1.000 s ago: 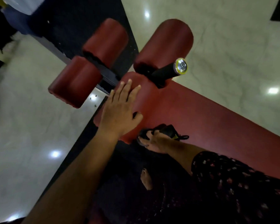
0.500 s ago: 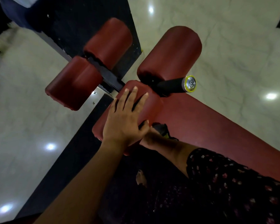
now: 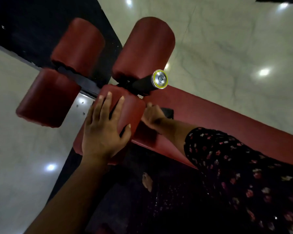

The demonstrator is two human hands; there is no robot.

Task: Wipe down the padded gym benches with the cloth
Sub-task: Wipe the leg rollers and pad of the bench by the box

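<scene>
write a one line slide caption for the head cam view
Left hand rests flat on a red roller pad while the right hand holds a dark cloth against the bench pad.

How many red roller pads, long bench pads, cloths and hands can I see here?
Red roller pads: 4
Long bench pad: 1
Cloth: 1
Hands, left and right: 2
Total: 8
</scene>
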